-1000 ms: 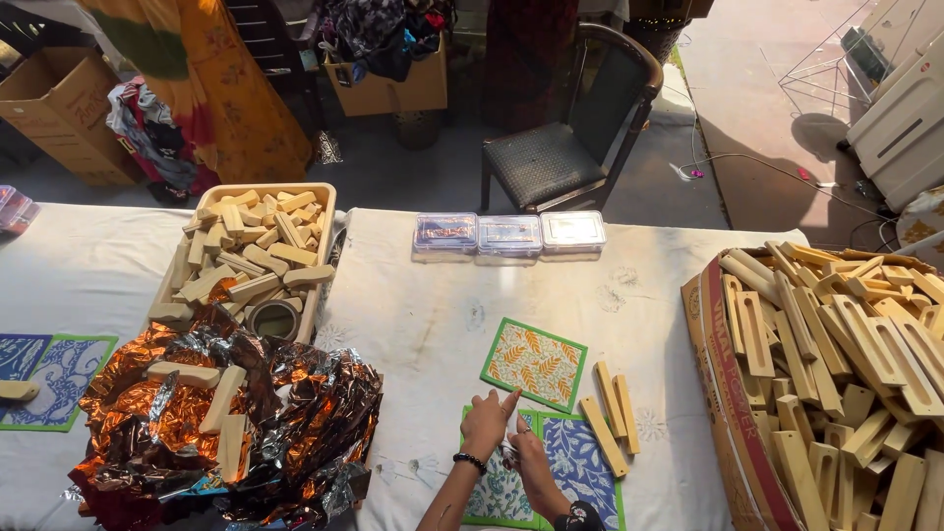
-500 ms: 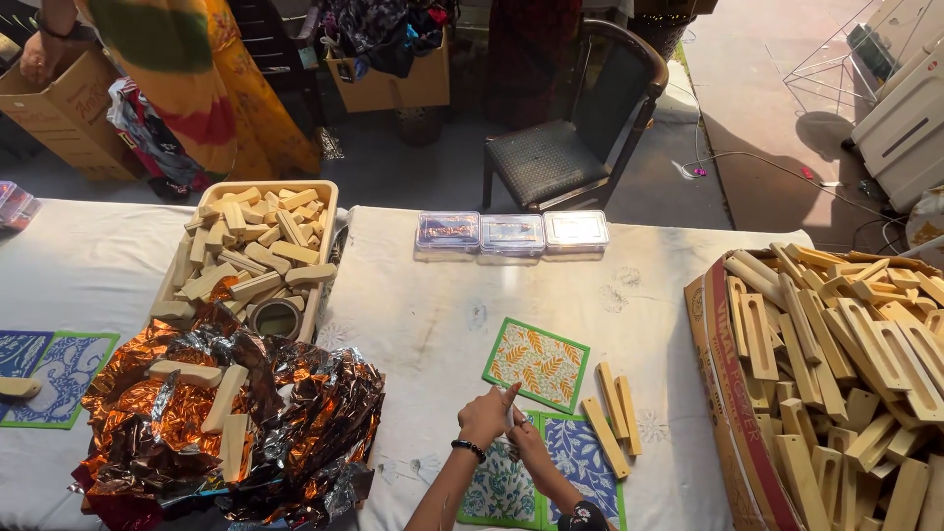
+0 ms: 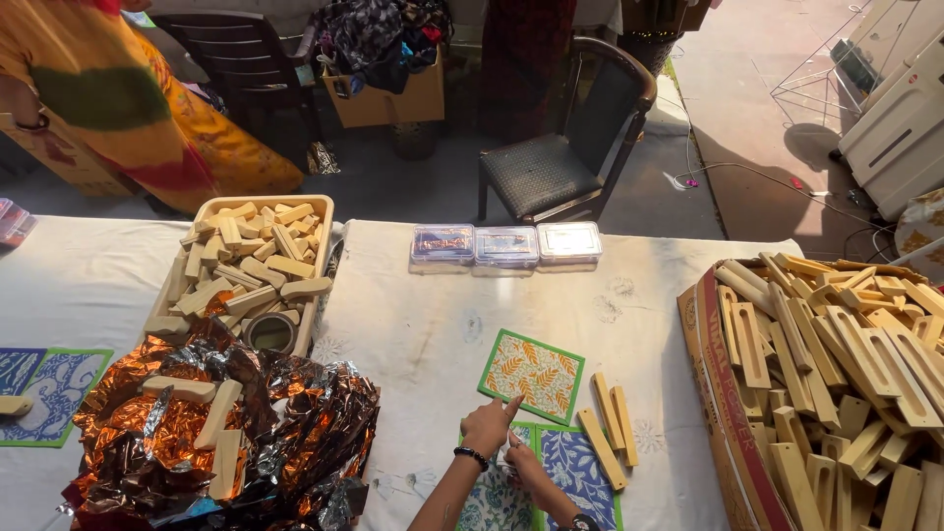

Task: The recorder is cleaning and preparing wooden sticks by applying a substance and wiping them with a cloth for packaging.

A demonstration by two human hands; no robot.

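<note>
My left hand (image 3: 489, 425) is loosely curled with the forefinger stretched out, its tip touching the near edge of the orange leaf-print tile (image 3: 532, 376). It grips nothing. My right hand (image 3: 523, 460) sits just below and to the right of the left, fingers bent over the blue floral tile (image 3: 570, 472); I cannot tell whether it pinches that tile's edge or only rests on it.

The orange tile lies just ahead of both hands, slightly to the right, flat on the white tablecloth (image 3: 433, 334). It is nearly square with a green border, turned so that its edges run diagonally to me and one corner points toward my left forefinger. The left hand is the nearer one, already in contact; the right is a little further back. The tile's face is an orange and yellow leaf pattern on a pale ground.

Just right of my hands lie three wooden strips (image 3: 610, 433), side by side, their long axes running away from me and leaning slightly left. Well off to the right is a cardboard box of slotted wooden pieces (image 3: 836, 383). Far to the left of my hands are crumpled copper foil (image 3: 236, 442) with wooden blocks on it and, beyond it, a tray of wooden blocks (image 3: 251, 265). Straight ahead, past the orange tile, stand three clear plastic boxes (image 3: 505, 246).
</note>
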